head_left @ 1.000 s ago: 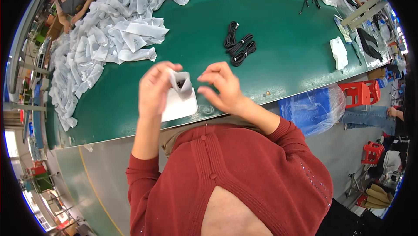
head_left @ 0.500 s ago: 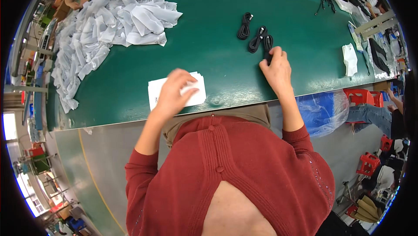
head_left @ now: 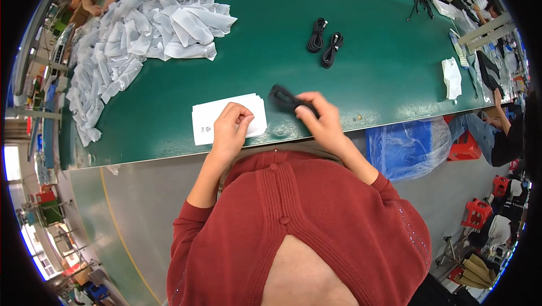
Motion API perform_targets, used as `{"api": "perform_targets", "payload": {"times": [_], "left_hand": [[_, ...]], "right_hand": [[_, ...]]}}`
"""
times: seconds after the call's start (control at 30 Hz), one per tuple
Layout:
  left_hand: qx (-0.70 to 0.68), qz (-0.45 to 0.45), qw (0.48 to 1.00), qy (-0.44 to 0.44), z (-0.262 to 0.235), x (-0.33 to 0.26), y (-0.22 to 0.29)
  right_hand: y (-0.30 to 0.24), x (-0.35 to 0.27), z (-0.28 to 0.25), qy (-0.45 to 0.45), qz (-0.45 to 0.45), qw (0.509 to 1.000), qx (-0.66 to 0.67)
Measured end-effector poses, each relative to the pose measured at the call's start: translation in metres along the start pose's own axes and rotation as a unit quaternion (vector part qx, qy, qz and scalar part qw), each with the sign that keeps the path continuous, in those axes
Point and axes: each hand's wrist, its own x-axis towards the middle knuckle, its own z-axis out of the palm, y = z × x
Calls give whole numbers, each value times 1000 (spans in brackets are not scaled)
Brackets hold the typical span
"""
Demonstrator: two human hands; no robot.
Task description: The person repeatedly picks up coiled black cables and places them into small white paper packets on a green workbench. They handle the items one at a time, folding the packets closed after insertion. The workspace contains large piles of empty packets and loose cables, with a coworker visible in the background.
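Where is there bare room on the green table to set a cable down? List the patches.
Bare green table lies between the two coiled cables and the folded white bag, and also between the white bag heap and the flat bag stack. It is crowded at the near edge, where the left hand presses the stack and the right hand holds a black cable.

Flat white bags [head_left: 223, 115] stacked at bench [head_left: 384, 63] front edge; white bag pile [head_left: 141, 29] far left.

Black cable bundle [head_left: 284, 99] blurred, partly hidden by right hand [head_left: 320, 121]; prob. coiled.
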Motion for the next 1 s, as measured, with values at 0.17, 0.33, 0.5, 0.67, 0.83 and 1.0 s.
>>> {"api": "perform_targets", "payload": {"times": [0.17,0.33,0.5,0.67,0.83,1.0], "left_hand": [[-74,-21,996,32,3,-3,-15],[-94,5,995,20,4,-2,-6],[-63,52,997,-8,1,1,16],[-80,-3,997,1,-6,8,2],[-83,-61,994,-27,-4,8,2],[20,46,997,58,-1,12,3]], "right_hand": [[-7,2,9,-129,-101,977,-136],[-8,6,7,-175,-109,967,-153],[-10,8,6,-214,193,956,46],[-12,0,10,-127,-141,976,-104],[-12,4,7,-105,-273,932,-212],[-7,0,8,-26,-209,959,-188]]}}
